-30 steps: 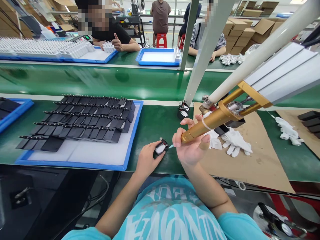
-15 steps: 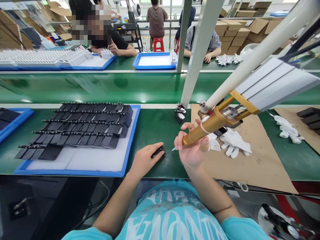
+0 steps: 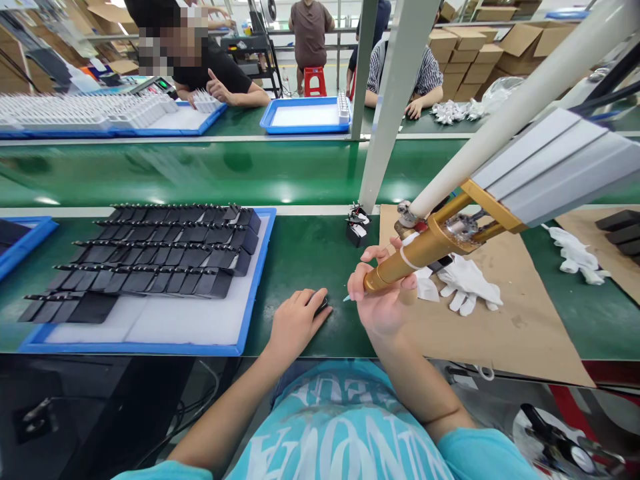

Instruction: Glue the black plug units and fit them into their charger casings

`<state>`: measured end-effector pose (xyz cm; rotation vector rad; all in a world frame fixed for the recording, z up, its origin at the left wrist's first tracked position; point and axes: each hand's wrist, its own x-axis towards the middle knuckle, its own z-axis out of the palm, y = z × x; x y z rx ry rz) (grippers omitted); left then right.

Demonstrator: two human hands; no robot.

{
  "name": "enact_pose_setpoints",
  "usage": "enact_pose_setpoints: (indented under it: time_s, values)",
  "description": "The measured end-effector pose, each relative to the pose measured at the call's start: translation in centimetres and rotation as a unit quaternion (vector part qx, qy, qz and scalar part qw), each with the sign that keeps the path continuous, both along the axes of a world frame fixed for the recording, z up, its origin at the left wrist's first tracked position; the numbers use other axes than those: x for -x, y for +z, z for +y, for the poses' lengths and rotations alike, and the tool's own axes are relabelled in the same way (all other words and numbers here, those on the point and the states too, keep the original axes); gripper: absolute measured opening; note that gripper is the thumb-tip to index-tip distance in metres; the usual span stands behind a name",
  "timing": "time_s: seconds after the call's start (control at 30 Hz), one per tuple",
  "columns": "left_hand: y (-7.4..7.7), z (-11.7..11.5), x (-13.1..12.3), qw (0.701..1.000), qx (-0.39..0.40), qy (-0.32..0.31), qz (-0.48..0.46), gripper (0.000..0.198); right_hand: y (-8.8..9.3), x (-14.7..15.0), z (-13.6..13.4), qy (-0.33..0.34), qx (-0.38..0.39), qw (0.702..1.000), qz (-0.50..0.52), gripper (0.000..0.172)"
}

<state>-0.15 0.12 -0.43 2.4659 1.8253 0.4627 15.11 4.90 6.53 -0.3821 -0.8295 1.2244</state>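
Observation:
My left hand [image 3: 295, 325] rests on the green bench, its fingers closed over a small black part [image 3: 323, 305] that they partly cover. To its right, my right hand [image 3: 383, 300] grips a gold cylindrical tool [image 3: 407, 261], tilted down to the left. A pale blue pointed tip [image 3: 347, 298] sticks out of the tool's lower end, just right of the black part and apart from it. On my left, a blue-rimmed tray [image 3: 246, 303] bears rows of black box-shaped parts [image 3: 165, 257]. Behind my hands stands a small black part with wires [image 3: 357, 230].
A white pole [image 3: 475, 127] slants down beside the gold tool. White gloves [image 3: 470, 283] lie on a brown cardboard sheet [image 3: 525, 327]. An upright metal post [image 3: 387, 100] rises at the bench's back edge. Across the green belt [image 3: 200, 170], people sit by trays of white parts.
My left hand has shifted its fingers further over the small black part, covering more of it. The right hand and gold tool look almost the same. The whole view has shifted slightly.

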Motion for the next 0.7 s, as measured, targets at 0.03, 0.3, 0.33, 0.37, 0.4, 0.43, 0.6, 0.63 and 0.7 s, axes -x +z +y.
enact_pose_setpoints:
  time_s: [0.03,0.3,0.33,0.37,0.4,0.43,0.6,0.63,0.7]
  values:
    - [0.1,0.0,0.0,1.0,0.015,0.004,0.01,0.03,0.0,0.0,0.0,0.001,0.001,1.0,0.001,0.029]
    - [0.3,0.5,0.7,0.889,0.172,0.084,-0.417,0.031,0.3,-0.1,-0.1,-0.023,0.023,0.999,-0.02,0.033]
    - [0.3,0.6,0.7,0.825,0.209,0.1,-0.515,0.035,0.2,-0.1,-0.1,-0.026,0.024,0.999,-0.022,0.033]
    - [0.4,0.6,0.6,0.754,0.246,0.109,-0.6,0.039,0.2,-0.2,-0.1,-0.027,0.024,0.999,-0.023,0.033]
    - [0.5,0.5,0.5,0.683,0.278,0.112,-0.666,0.043,0.2,-0.3,-0.1,-0.028,0.024,0.999,-0.024,0.032]
    - [0.6,0.5,0.3,0.621,0.305,0.111,-0.713,0.046,0.2,-0.4,-0.1,-0.029,0.024,0.999,-0.024,0.032]
    - [1.6,0.3,0.0,0.492,0.344,0.092,-0.794,0.04,0.1,-1.0,-0.1,-0.034,0.019,0.999,-0.021,0.032]
    - [1.8,0.3,0.1,0.492,0.343,0.087,-0.795,0.039,0.0,-1.1,-0.1,-0.038,0.02,0.999,-0.025,0.033]
    - [1.9,0.4,0.5,0.516,0.33,0.083,-0.786,0.04,-0.1,-1.5,-0.1,-0.047,0.025,0.998,-0.035,0.034]
